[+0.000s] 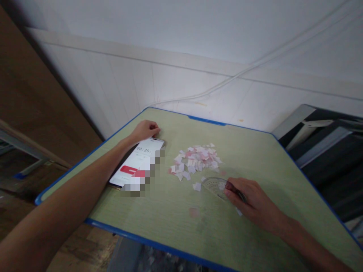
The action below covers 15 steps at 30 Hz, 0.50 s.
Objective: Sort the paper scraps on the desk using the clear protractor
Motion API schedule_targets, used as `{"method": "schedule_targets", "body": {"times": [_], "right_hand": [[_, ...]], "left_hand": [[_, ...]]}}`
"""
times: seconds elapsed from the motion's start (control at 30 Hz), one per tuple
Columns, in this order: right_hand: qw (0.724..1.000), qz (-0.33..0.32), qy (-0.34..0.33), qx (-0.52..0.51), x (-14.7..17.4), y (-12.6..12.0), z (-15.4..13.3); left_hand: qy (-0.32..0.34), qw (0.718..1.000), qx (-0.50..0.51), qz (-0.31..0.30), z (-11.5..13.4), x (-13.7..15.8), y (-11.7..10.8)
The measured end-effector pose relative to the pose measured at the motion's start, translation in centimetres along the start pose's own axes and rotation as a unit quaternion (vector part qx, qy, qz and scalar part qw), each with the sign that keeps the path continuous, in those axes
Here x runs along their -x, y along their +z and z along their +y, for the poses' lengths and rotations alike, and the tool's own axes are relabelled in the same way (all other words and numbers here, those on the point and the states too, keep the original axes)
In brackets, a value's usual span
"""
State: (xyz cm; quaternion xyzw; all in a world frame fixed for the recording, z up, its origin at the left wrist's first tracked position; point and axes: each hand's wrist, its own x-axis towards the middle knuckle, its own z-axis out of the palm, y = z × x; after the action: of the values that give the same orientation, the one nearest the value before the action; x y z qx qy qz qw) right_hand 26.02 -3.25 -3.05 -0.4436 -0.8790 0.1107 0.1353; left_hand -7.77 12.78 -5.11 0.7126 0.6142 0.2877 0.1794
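My right hand (249,200) grips a clear plastic protractor (212,185) by its right end, holding it low over the table near a few loose paper scraps. Just beyond it lies a heap of small white and pink paper pieces (195,160). One white scrap (196,186) sits by the protractor's left tip, and a pinkish one (194,212) lies nearer the front edge. My left hand (146,130) rests at the far left of the table with its fingers curled in; whether anything is inside cannot be seen. Beside that forearm lies a phone (141,155) showing a running timer.
The pale green table (159,211) has a blue rim and stands against a white panelled wall (181,83) with a cable along it. A brown wooden panel (42,75) rises at left. Dark folded furniture (326,151) leans beyond the right edge.
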Motion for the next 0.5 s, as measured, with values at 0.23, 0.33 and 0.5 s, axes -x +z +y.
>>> {"method": "schedule_targets", "body": {"times": [0.23,0.33,0.5], "right_hand": [[0.999,0.021,0.011,0.025,-0.03,-0.01,0.28],[0.999,0.029,0.01,0.018,0.02,-0.16,0.34],[0.998,0.045,0.003,0.046,0.32,-0.56,0.47]], "left_hand": [[0.005,1.0,-0.009,0.0,-0.07,-0.09,0.04],[0.007,1.0,-0.012,0.001,-0.04,-0.09,0.05],[0.001,1.0,-0.012,0.0,0.1,-0.06,0.01]]}}
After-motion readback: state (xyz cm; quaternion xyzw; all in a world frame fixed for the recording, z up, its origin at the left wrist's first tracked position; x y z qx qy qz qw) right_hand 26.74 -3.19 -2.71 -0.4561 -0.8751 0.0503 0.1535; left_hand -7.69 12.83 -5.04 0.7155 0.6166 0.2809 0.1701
